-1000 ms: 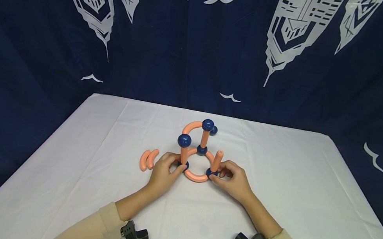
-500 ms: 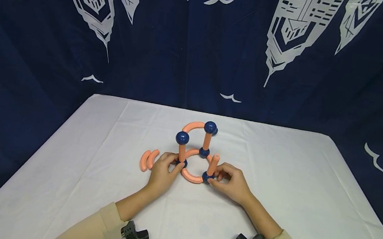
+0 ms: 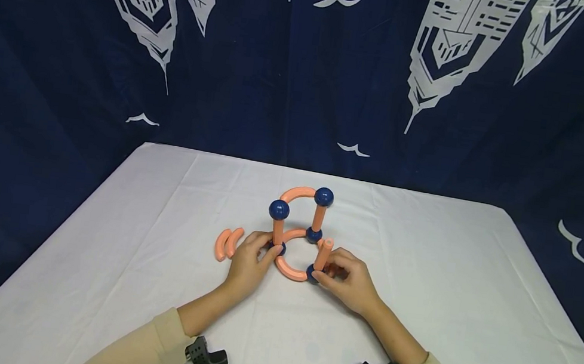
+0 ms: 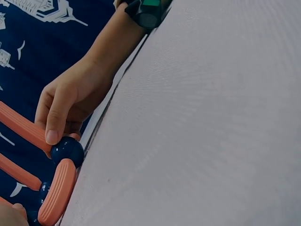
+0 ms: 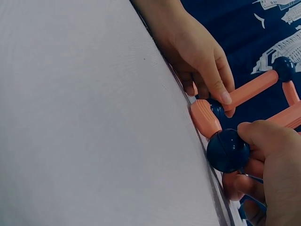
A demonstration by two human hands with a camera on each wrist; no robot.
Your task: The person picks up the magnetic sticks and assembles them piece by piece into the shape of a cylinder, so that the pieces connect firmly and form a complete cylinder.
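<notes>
A magnetic stick-and-ball structure stands mid-table. Curved orange rods (image 3: 291,270) and blue balls form its ring base. Two upright orange sticks (image 3: 318,218) carry blue balls (image 3: 279,209), joined at the top by a curved orange rod (image 3: 298,192). The third orange stick (image 3: 324,255), at the right, has no ball on top. My left hand (image 3: 250,261) pinches the left base ball (image 5: 217,108) beside its stick. With thumb and fingers, my right hand (image 3: 350,281) grips the right base ball (image 5: 228,150); its fingers partly hide the ring.
Two loose curved orange rods (image 3: 226,243) lie side by side to the left of my left hand. A white cloth (image 3: 449,272) covers the table, and a dark blue patterned curtain (image 3: 304,75) hangs behind its far edge.
The structure has turned slightly clockwise: its right base ball came nearer and leftward, its back post shifted right. A small blue ball behind the back top ball is now hidden. Both hands keep their holds.
</notes>
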